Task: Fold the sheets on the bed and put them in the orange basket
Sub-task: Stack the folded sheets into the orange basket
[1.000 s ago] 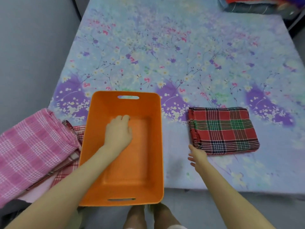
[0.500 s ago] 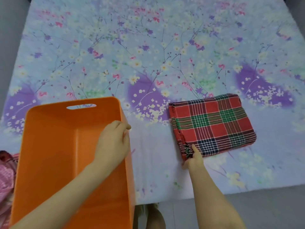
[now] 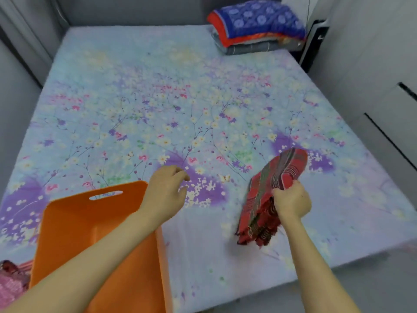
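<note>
Pink checked cloth (image 3: 10,283) peeks in at the lower left edge, just beside the orange basket (image 3: 74,222) on the near left part of the bed (image 3: 158,98). Over the basket's far right corner the left hand (image 3: 164,193) hovers, fingers loosely curled and holding nothing; whether it brushes the rim is unclear. Further right, the right hand (image 3: 291,201) grips the folded red plaid sheet (image 3: 268,177) in a fist, its lower edge drooping toward the mattress. Folded bedding (image 3: 257,26) is stacked at the far right corner.
</note>
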Available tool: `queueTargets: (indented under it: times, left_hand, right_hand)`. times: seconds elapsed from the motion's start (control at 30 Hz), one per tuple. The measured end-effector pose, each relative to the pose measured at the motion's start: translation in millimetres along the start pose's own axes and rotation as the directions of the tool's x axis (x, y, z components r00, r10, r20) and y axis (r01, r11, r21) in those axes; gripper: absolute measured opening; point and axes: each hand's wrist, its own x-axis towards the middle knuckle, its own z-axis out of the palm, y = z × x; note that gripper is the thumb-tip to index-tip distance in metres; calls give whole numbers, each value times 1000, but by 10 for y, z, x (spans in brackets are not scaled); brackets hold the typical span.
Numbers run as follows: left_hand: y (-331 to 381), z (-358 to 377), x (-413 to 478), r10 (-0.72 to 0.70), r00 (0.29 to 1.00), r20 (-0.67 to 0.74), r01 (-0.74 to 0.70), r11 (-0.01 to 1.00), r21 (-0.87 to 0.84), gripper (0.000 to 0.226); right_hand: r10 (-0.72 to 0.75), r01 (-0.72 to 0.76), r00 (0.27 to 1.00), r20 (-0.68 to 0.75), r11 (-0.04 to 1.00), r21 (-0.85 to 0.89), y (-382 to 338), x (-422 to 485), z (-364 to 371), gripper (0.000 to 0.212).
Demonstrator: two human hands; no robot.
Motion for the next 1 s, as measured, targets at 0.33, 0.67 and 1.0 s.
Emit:
queueTargets:
  times: [0.33, 0.67, 1.0]
  left_hand:
    - [1183, -1135, 324, 310, 948, 79, -302, 948, -98, 96]
    - [928, -2387, -257, -44, 990, -136, -11, 924, -382, 51]
    - [325, -2785, -1113, -283, 921, -268, 98, 835, -542, 44]
  right_hand:
    - [-787, 813, 578, 218, 577, -72, -1089, -770, -1900, 22]
    - [-891, 669, 81, 446, 380, 638, -1578, -1205, -2206, 85]
    - [-848, 810, 36, 529, 335, 482, -1738, -1228, -1474, 38]
